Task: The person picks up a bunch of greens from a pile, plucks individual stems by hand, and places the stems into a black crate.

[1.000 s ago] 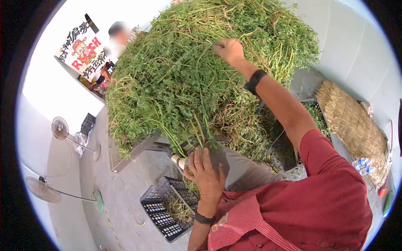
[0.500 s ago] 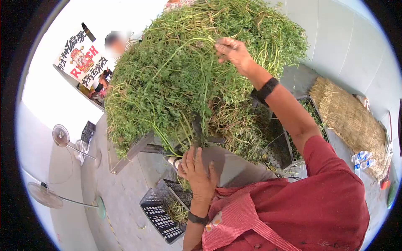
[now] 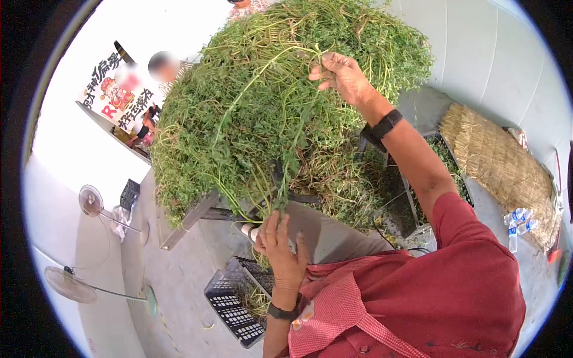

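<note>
High over a big heap of leafy green plants (image 3: 250,107), my right hand (image 3: 346,80) pinches a long green stem (image 3: 268,67) at its bent upper end. One side of it arcs down to the left, and a leafy part hangs below the hand. My left hand (image 3: 282,253) is lower down, near my knee, back upwards, with its fingers curled over a small bunch of green stems (image 3: 253,206). The palm side is hidden, and a few green bits show under the hand.
The heap lies on a table with a metal edge (image 3: 188,224). Below stands a black crate (image 3: 230,304) with cut stems. More crates (image 3: 412,209), a straw mat (image 3: 498,170) and water bottles (image 3: 518,224) are to the right. Fans (image 3: 89,200) stand left; another person (image 3: 167,68) sits beyond the heap.
My right hand has moved slightly right and down, with the stem drawn along in its fingers. My left hand has stayed nearly in place. The view has shifted a little.
</note>
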Available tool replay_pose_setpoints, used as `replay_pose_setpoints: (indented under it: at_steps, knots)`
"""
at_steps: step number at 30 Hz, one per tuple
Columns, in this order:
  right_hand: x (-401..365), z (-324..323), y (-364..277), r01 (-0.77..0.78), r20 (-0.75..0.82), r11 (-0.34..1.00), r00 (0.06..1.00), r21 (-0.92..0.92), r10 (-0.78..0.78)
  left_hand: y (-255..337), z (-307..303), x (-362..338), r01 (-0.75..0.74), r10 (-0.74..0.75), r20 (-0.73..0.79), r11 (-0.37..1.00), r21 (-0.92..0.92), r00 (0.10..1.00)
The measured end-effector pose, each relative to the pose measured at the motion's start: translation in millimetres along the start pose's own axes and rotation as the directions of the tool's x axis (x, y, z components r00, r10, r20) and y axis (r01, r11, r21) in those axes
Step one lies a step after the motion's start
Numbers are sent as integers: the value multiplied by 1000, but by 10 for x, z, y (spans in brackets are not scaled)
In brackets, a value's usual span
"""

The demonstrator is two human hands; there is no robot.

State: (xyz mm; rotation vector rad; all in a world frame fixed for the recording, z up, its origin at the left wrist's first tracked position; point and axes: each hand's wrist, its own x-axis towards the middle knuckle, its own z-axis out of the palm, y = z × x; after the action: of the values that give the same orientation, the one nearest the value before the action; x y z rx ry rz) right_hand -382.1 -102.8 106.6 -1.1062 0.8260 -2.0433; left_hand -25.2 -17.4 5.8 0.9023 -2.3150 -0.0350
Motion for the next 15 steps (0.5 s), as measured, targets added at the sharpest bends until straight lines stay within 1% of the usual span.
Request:
replay_pose_setpoints:
  at_steps: [6, 8, 9, 10, 12, 15]
  knots:
    - [-91, -65, 1, -40, -32, 999, 999, -8, 40, -30, 16, -48, -10, 10, 3, 999, -30, 1000]
    - [-128, -74, 4, -45, -74, 998, 996, -34, 43, -38, 15, -57, -2, 2, 3, 1000, -17, 1000]
    - [-145, -126, 19, -40, -51, 999, 998, -9, 40, -45, 13, -65, 0, 0, 9, 1000, -19, 1000]
    - [-159, -184, 29, -45, -60, 999, 997, -10, 45, -53, 16, -73, -3, 3, 15, 1000, -31, 1000]
    - [-206, -302, 22, -43, -18, 999, 999, -17, 43, -59, 30, -101, -11, 12, 31, 999, -51, 999]
    - [-337, -480, 7, -70, -32, 996, 997, -46, 69, -83, 55, -148, 1, 1, 30, 998, -56, 1000]
